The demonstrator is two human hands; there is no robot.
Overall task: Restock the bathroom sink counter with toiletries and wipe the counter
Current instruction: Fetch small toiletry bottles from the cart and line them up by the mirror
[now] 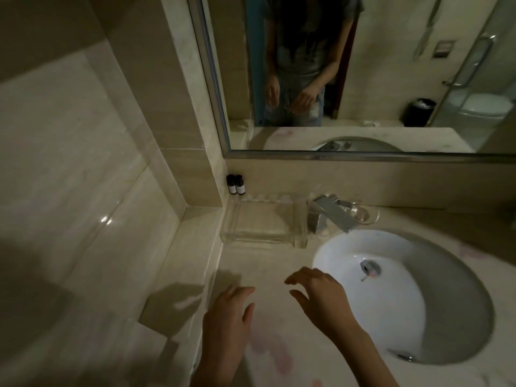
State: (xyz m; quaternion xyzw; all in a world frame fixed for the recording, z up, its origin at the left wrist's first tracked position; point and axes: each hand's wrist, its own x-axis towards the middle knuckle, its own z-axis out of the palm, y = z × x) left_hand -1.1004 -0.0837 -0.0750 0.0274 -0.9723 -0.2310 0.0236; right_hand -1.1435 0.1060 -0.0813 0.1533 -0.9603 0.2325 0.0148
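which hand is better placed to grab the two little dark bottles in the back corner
Probably the left. The left hand hovers empty on the wall side, roughly below the two bottles; the right hand is over by the sink and would cross the clear tray.

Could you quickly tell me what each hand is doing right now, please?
Left hand: open, holding nothing, above the counter.
Right hand: open, fingers spread, holding nothing.

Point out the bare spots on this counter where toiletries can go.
The clear tray is empty. Bare counter lies between the tray, the sink and both hands. It is crowded in the back corner, with two small bottles, and around the faucet with the dish behind it.
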